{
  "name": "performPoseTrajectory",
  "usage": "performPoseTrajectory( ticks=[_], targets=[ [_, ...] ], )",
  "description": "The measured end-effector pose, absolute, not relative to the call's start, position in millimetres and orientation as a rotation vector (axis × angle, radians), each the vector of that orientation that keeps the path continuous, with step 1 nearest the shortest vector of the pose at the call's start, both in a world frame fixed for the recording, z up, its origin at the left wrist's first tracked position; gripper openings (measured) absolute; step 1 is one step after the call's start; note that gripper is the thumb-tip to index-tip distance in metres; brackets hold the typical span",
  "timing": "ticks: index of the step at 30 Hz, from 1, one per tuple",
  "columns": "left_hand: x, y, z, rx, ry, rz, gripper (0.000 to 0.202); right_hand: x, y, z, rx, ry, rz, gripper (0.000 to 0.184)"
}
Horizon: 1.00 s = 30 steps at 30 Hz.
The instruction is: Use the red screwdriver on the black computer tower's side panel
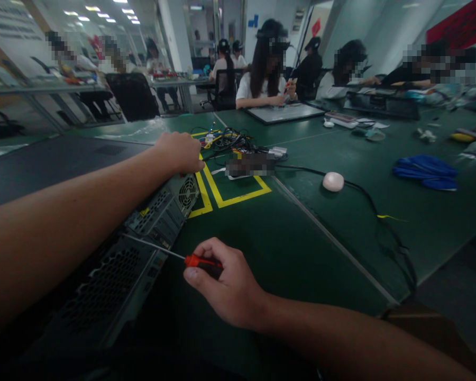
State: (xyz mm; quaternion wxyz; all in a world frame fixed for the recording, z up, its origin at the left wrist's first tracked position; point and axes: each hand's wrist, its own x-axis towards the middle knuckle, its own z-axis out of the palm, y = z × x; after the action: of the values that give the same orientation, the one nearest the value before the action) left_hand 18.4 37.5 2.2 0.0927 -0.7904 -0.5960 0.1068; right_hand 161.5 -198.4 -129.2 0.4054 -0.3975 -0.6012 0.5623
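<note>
A dark desktop computer case [119, 275] lies on its side at the left, its rear with vent holes, slots and a round fan grille facing right. My right hand [230, 280] is closed around the red and black handle of a screwdriver [196, 260]. The thin shaft runs left to the rear of the case, near the slot covers. Its tip is dim there, so contact with a screw cannot be made out. My left hand [180, 152] reaches across the case and grips its far rear corner, fingers curled and partly hidden.
Bundled cables [234, 140] lie beyond the case near yellow tape [241, 200] on the green table [301, 254]. A pinkish-white mouse-shaped object [333, 181], a black cable [375, 203] and blue folded material [425, 172] lie right. Opposite, a person [265, 79] works over a flat panel [285, 112].
</note>
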Motion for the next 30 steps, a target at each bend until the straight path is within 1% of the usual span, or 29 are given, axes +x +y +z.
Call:
performPoseTrajectory(
  ticks=[2, 6, 9, 12, 13, 16, 17, 22, 30],
  targets=[
    [16.7, 39.5, 1.5, -2.358, -1.773, 0.286, 0.070, 161.2, -198.7, -128.8, -1.002, -1.508, 1.418, 0.037],
    [15.0, 39.5, 2.2, -2.373, -1.775, 0.274, 0.070, 160.2, -197.8, -132.0, -0.994, -1.570, 1.330, 0.023],
    [15.6, 38.4, 2.9, -2.361, -1.766, 0.307, 0.073, 159.4, -196.7, -135.5, -0.994, -1.642, 1.258, 0.022],
    [16.5, 37.8, 3.0, -2.359, -1.767, 0.322, 0.074, 159.6, -197.1, -134.5, -0.982, -1.620, 1.333, 0.021],
    [16.7, 37.8, 3.1, -2.363, -1.772, 0.316, 0.073, 160.0, -197.5, -133.0, -0.990, -1.600, 1.377, 0.023],
    [17.1, 37.6, 3.3, -2.352, -1.765, 0.337, 0.074, 161.0, -198.7, -128.2, -1.029, -1.554, 1.445, 0.042],
    [17.4, 37.4, 3.3, -2.339, -1.758, 0.358, 0.075, 161.2, -198.8, -127.2, -1.037, -1.550, 1.447, 0.044],
    [18.4, 36.2, 3.3, -2.314, -1.751, 0.370, 0.077, 160.4, -198.2, -127.4, -1.036, -1.556, 1.433, 0.039],
    [17.6, 35.5, 4.1, -2.322, -1.746, 0.373, 0.075, 160.9, -198.8, -127.0, -1.020, -1.549, 1.428, 0.040]
  ],
)
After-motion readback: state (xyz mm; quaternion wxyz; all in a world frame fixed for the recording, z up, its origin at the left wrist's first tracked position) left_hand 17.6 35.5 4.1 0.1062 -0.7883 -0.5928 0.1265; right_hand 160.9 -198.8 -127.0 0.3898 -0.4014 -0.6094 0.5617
